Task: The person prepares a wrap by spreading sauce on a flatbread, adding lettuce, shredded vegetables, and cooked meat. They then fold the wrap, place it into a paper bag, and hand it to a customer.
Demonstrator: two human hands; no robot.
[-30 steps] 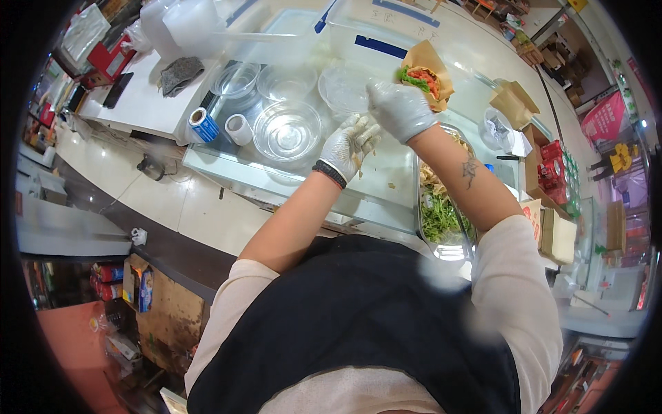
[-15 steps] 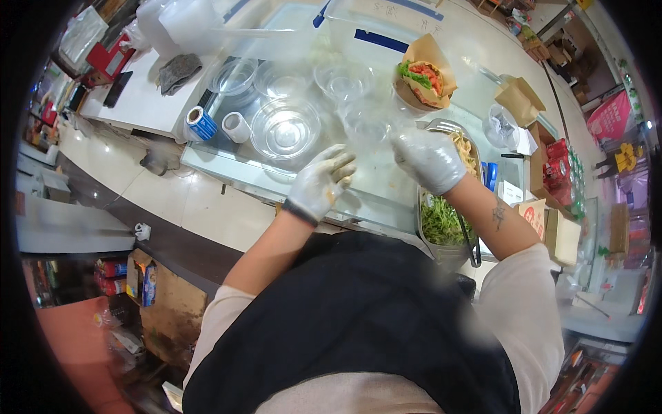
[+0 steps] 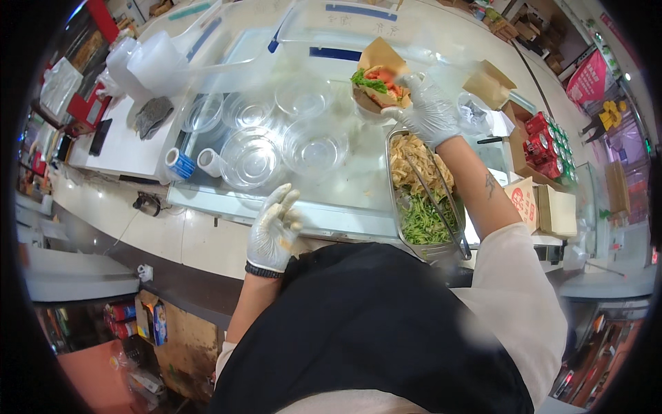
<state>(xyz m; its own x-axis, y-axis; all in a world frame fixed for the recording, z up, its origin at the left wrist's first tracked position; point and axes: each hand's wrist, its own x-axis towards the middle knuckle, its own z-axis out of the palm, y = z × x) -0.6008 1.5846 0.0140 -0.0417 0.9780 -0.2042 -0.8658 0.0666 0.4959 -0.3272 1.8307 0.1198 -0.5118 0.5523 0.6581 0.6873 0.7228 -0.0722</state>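
In a clear gloved grip at the far side of the counter, my right hand (image 3: 429, 114) has its fingers and thumb around the right edge of a filled sandwich (image 3: 376, 81) in brown paper. The sandwich rests in a bowl, mostly hidden under it. My left hand (image 3: 274, 231), also gloved, is open and empty over the counter's near edge, palm turned right. Several clear plastic bowls stand left of centre, the nearest to my left hand being one bowl (image 3: 252, 157) and another bowl (image 3: 315, 147). Below my right wrist is a metal tray (image 3: 394, 200) of pale shreds and green shreds.
Tongs (image 3: 441, 196) lie across the tray. A blue-labelled roll (image 3: 179, 164) and a white roll (image 3: 210, 162) stand at the left. A grey cloth (image 3: 153, 117) lies on the white side table. Red and green cans (image 3: 545, 148) fill a carton at the right.
My right hand has moved from the counter's middle, away from the clear bowl there, to the sandwich. That bowl now stands among the others. My left hand has drawn back toward me; the view has shifted.
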